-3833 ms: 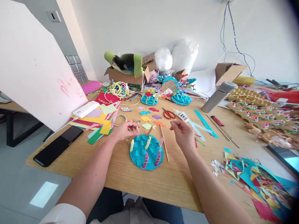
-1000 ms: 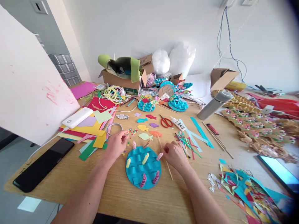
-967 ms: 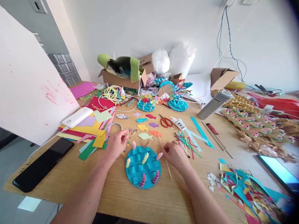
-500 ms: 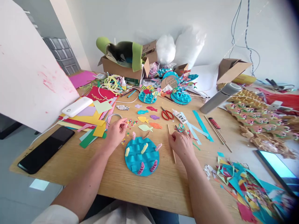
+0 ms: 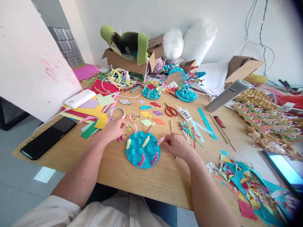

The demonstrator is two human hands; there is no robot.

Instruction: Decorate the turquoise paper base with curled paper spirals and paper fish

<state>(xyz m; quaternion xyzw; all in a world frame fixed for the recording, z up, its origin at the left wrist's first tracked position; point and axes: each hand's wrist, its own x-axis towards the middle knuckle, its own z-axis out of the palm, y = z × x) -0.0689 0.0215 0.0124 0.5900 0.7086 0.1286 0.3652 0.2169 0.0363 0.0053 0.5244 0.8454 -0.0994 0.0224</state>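
Observation:
A round blue woven-paper disc [image 5: 133, 153] lies on the table between my hands, with several upright twisted paper pieces in yellow, pink, brown and purple. My left hand [image 5: 115, 130] is curled by its upper left edge, the fingers bent in; anything inside them is hidden. Just off the right edge, my right hand [image 5: 177, 145] has its fingers drawn together above a thin wooden stick [image 5: 171, 126]; I cannot make out anything in them. Beyond the disc lie paper fish, among them a pale green fish [image 5: 147, 123] and an orange fish [image 5: 158, 121]. Small confetti [image 5: 132, 118] is scattered near my left hand.
Red scissors [image 5: 170, 110], a glue tube [image 5: 183, 113] and thin paper strips [image 5: 196, 134] lie ahead to the right. A grey flask [image 5: 228, 95] stands farther back. Paper scraps [image 5: 251, 186] cover the right side; a black phone [image 5: 48, 138] and coloured paper [image 5: 88, 112] occupy the left.
Both hands have come nearer the blue disc: the left moved from the confetti toward me, and the right shifted left off the thin strips. The camera view has shifted slightly.

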